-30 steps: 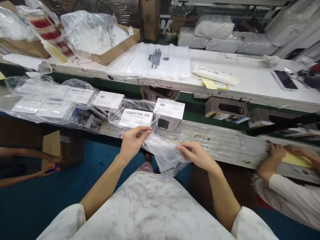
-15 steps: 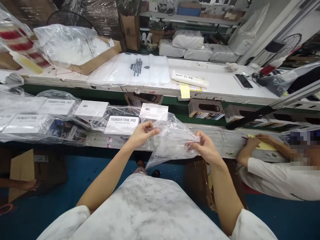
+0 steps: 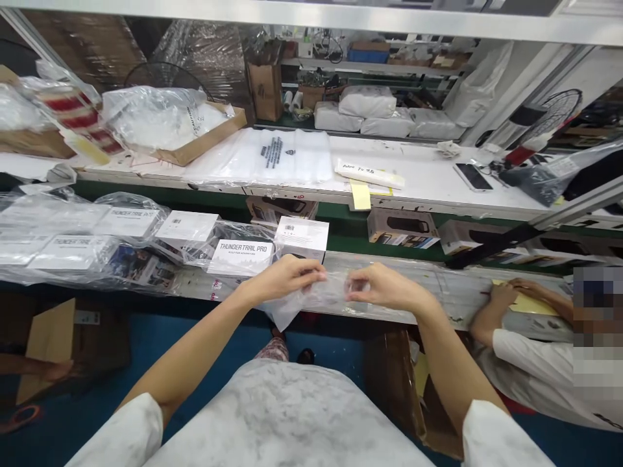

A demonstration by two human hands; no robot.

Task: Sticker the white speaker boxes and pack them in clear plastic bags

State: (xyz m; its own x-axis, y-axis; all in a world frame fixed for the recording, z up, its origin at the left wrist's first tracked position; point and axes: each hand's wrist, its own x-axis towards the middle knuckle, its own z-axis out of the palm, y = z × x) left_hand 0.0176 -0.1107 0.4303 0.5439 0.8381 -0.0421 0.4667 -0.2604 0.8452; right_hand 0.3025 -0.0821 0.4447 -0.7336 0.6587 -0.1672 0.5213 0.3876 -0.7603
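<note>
A clear plastic bag (image 3: 287,310) hangs between my two hands over the front edge of the bench. My left hand (image 3: 292,277) pinches it, thumb against the fingers. On the other side my right hand (image 3: 377,287) has its fingers closed on the bag's opposite edge. Just behind my left hand stand two white boxes: one lettered "THUNDER TRAIL PRO" (image 3: 241,256) and a box with a barcode (image 3: 302,235). The lower part of the bag droops below the bench edge.
Several bagged boxes (image 3: 68,250) line the bench at left. A stack of flat plastic bags (image 3: 257,155) lies on the upper shelf, near a phone (image 3: 473,176). An open carton (image 3: 403,383) stands on the floor. At right, a co-worker's hands (image 3: 518,292) rest on yellow paper.
The bag was spread wide with its "CAUTION" print showing; now it is bunched smaller. My right hand has come closer to my left. The view has tilted up slightly.
</note>
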